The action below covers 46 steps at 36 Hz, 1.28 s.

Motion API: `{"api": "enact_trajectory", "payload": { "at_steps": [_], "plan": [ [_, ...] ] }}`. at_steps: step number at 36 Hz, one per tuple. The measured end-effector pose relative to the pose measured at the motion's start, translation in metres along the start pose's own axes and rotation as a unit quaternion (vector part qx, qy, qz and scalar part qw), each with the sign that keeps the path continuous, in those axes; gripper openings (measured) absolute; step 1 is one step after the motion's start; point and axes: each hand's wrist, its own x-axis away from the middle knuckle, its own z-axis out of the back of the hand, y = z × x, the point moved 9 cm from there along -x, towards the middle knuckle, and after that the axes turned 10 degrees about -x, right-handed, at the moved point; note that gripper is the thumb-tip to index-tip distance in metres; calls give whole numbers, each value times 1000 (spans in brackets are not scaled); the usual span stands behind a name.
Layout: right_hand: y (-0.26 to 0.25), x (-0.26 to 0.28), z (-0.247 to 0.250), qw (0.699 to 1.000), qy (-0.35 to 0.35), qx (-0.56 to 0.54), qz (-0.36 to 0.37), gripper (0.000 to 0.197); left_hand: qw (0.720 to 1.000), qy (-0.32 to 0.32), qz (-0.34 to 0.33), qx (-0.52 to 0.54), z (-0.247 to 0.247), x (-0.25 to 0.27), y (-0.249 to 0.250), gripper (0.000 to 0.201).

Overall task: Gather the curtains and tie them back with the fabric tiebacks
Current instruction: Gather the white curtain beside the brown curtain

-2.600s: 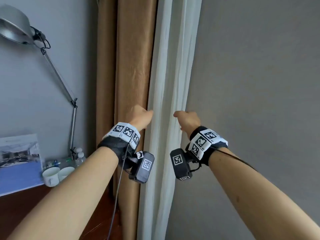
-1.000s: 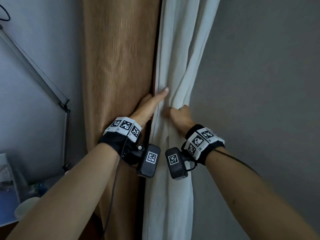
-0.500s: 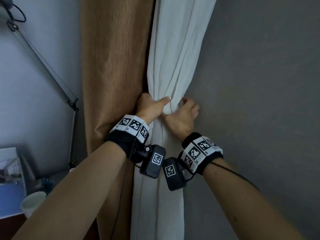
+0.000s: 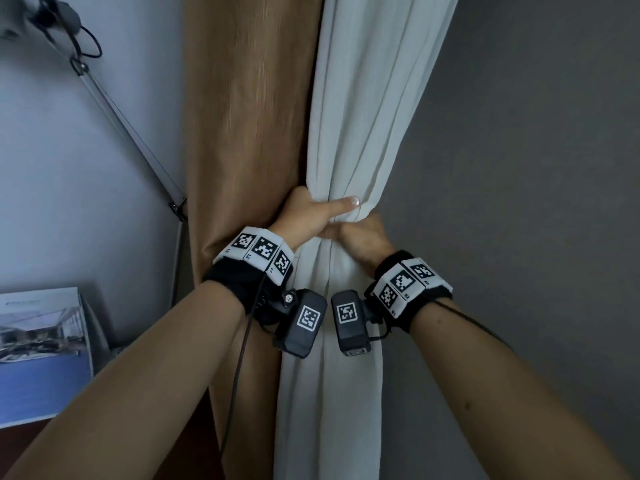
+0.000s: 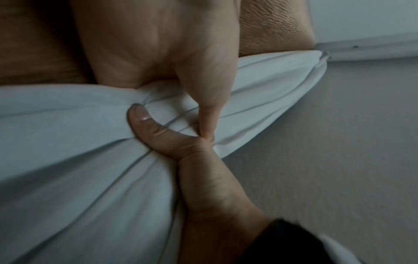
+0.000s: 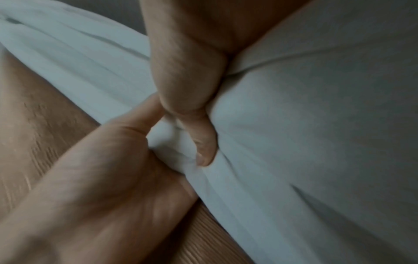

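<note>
Both hands have closed in on the white curtain [image 4: 356,109] since half a second ago: the right hand [image 4: 363,239], whose fingers were spread on the fabric then, now has them wrapped behind the bunch, and the folds at the grip are pinched tighter into a narrow waist.

The left hand [image 4: 308,218] takes the white curtain from its left edge. Its thumb [image 4: 341,205] lies straight across the front of the gathered cloth, and the other fingers go round behind, out of sight in the head view. The left wrist view shows the same grip from below, with the left hand [image 5: 158,44] clamped on the folds.

The right hand's grip sits just beneath and to the right of the left one, the two hands touching. In the left wrist view its thumb [image 5: 153,128] curls over the front of the bunch; the right wrist view shows it pressed into the cloth as well. Both grips are fully closed round the white curtain.

Above the grip the white curtain fans out wide; below it the cloth hangs in loose folds past the wrist cameras. Directly left of the grip, touching the left hand's back, hangs the brown curtain [image 4: 249,116], ungathered. Further left a lamp arm [image 4: 128,129] slants down the wall, and below it a brochure [image 4: 41,355] stands on the tabletop. To the right of the grip is a grey wall [image 4: 536,202].
</note>
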Motion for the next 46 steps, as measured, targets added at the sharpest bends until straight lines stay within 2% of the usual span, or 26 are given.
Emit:
{"api": "enact_trajectory", "payload": {
  "at_steps": [3,7,9,11,15,18,20,23,25,28,30,32,34,36,37,39,42,45,46],
  "plan": [
    [2,-4,2,999,48,21,4,22,1000,4,-12,-20,4,2,4,45],
    [1,0,3,990,118,80,2,34,996,39,-24,-80,21,1,2,72],
    [-2,7,3,982,151,116,-6,49,990,60,-36,-126,28,7,8,66],
    [-3,10,2,985,154,77,-16,54,979,84,-56,-178,35,11,15,57],
    [3,13,-1,989,129,37,-56,37,964,109,-120,-211,47,17,28,54],
    [10,11,4,986,154,24,-64,37,958,153,-178,-167,66,31,44,41],
    [14,13,2,983,167,17,-76,50,938,210,-235,-142,85,48,59,26],
    [18,14,1,980,176,-3,-88,86,876,342,-301,-159,118,76,74,22],
    [17,17,2,979,182,-7,-89,86,833,416,-311,-190,131,89,75,34],
    [15,19,3,981,167,-14,-94,75,814,449,-252,-269,133,90,65,73],
    [15,22,-2,983,152,4,-107,59,822,439,-188,-311,130,85,50,103],
    [19,24,-2,980,154,12,-124,64,839,424,-134,-314,129,82,31,121],
    [21,24,4,978,166,18,-123,77,881,378,-61,-278,128,75,4,131],
    [19,28,6,980,165,20,-109,73,939,279,20,-198,116,60,-35,139],
    [18,31,6,981,163,21,-103,68,959,234,46,-152,108,56,-50,141],
    [24,36,8,983,153,25,-101,62,977,177,72,-97,93,56,-67,135],
    [39,50,1,986,121,45,-109,44,983,114,68,-129,70,62,-69,112],
    [54,62,-1,987,111,33,-110,25,980,109,81,-142,60,60,-77,88],
    [56,64,0,987,112,31,-108,24,980,108,95,-135,60,59,-82,83]
  ]
}}
